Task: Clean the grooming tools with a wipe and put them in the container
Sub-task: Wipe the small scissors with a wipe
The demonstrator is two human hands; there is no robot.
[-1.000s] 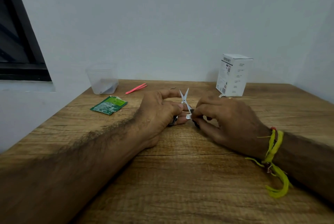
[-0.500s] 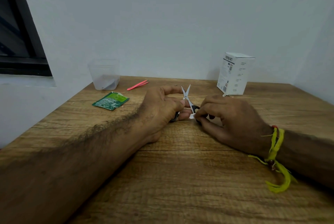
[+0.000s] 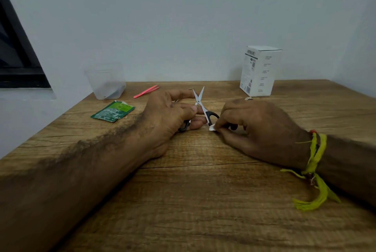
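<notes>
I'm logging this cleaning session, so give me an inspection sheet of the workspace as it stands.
Surface: wooden table, grain lines visible.
Job's things: small scissors, blades open, tips pointing away; white wipe; pink tweezers lying near the clear container.
Clutter: torn green sachet; white box standing upright.
Grippers: left hand grips the scissors; right hand pinches the wipe at a black handle.
Cables: nothing seen.
Surroundings: pale wall, dark window frame at left.
</notes>
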